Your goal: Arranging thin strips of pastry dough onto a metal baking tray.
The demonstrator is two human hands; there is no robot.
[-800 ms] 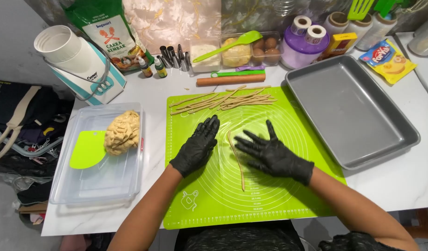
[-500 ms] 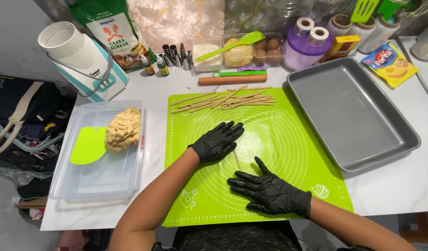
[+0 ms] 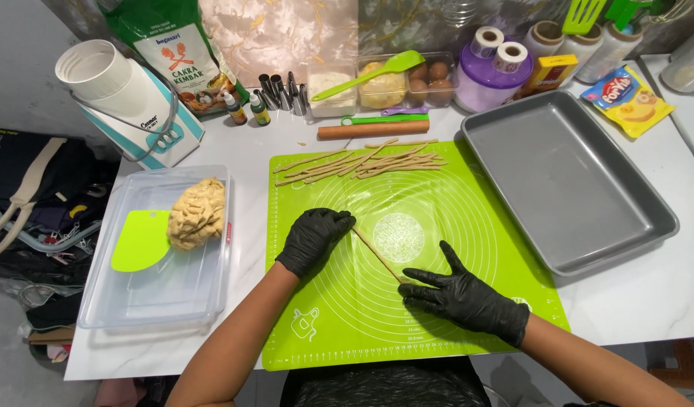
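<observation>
Both gloved hands, left hand (image 3: pixel 314 240) and right hand (image 3: pixel 461 296), pressed a thin dough strand (image 3: pixel 377 255) (running ten-to-four o'clock) on the green mat (image 3: pixel 437 218).

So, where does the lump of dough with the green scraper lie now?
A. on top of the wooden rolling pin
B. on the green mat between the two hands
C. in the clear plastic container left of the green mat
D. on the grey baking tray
C: the dough lump rests in the clear plastic container beside the green scraper, left of the green mat; the grey baking tray holds nothing.
</observation>
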